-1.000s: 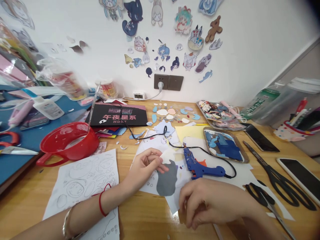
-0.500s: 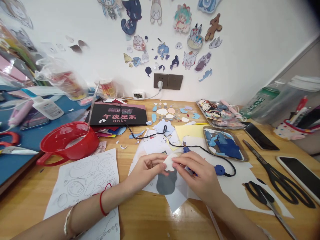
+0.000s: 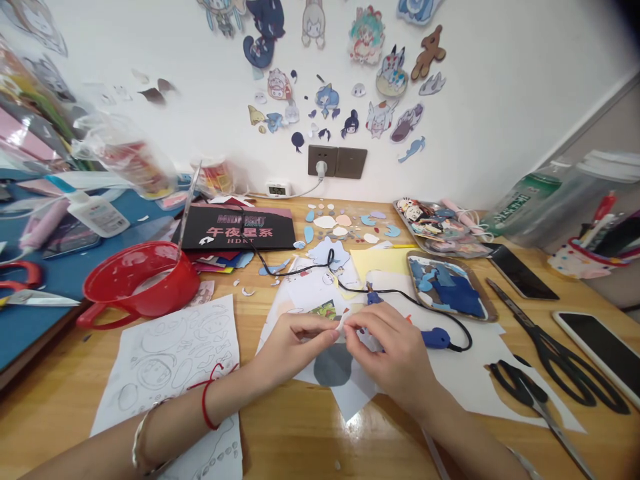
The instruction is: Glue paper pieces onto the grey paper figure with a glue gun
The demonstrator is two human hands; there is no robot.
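Between the fingertips of both hands is a small white paper cutout (image 3: 343,323), turned nearly edge-on. My left hand (image 3: 303,339) pinches it from the left, thumb against the fingers. From the right, my right hand (image 3: 387,340) pinches it too, its fingers bent. Below the hands a dark grey rounded shape (image 3: 333,365) lies on white paper (image 3: 353,403). Just behind my right hand is a blue-handled tool (image 3: 436,339) on a black cord, partly hidden by that hand.
A red mug (image 3: 143,283) and a pencil-sketched sheet (image 3: 180,373) are at left. At right lie black scissors (image 3: 555,357), a second pair (image 3: 530,393), a phone (image 3: 520,272) and a tray of blue scraps (image 3: 447,287). Small cutouts (image 3: 325,222) lie near the wall.
The white cutout has turned from showing its broad face to nearly edge-on. My fingertips have come closer together around it.
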